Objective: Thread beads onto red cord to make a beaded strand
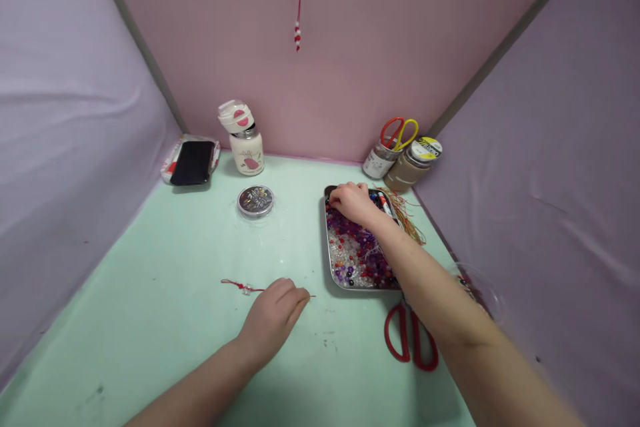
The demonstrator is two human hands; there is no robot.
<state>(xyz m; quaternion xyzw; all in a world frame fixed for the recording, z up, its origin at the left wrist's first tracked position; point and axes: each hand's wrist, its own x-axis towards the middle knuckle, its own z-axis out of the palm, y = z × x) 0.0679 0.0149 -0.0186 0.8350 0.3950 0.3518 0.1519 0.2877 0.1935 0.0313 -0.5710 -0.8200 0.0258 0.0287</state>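
My left hand (275,317) is closed on a thin red cord (229,281) just above the table. A looped end with a few clear beads (247,289) lies out to its left, and a short tip pokes out past the fingertips on the right. My right hand (351,202) reaches into the far left part of a metal tray (333,270) full of mixed beads (350,247), purple, red, clear and black. Its fingers are bent down among the beads, and whatever lies between them is hidden.
Red-handled scissors (404,340) lie below the tray, under my right forearm. Behind stand a can with scissors (380,161), a brown jar (407,170), a white bottle (247,150), a round clear case (255,201) and a black phone (193,162). Colored cords (410,220) lie right of the tray.
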